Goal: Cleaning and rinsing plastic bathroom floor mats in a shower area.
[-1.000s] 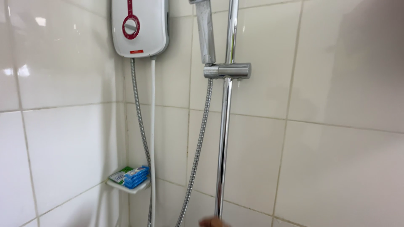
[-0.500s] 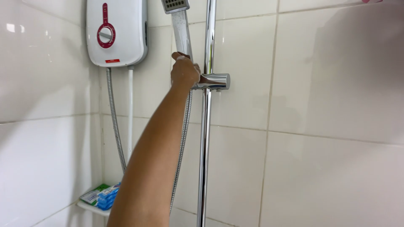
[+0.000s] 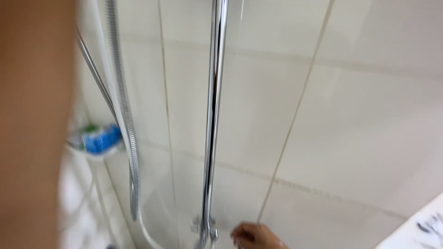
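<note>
Reaching in at the bottom edge of the view, one hand [image 3: 256, 236] is showing only as knuckles and the tops of its fingers, just beside the foot of the chrome rail [image 3: 213, 115] – whether it is touching the rail's lower bracket [image 3: 205, 227] cannot be told, and neither can which hand it is or whether the fingers are spread or closed, since blur and the frame edge are hiding most of it. Filling the left side, a forearm [image 3: 32, 124] is rising close to the camera, its hand out of view above. The rail is running upright down the middle of the white tiled wall [image 3: 350, 115]. Left of it, the ribbed metal hose [image 3: 127, 124] is hanging in a long curve. Behind the hose – in the corner – a small shelf [image 3: 94, 150] is carrying blue and green packets [image 3: 99, 138], blurred.
</note>
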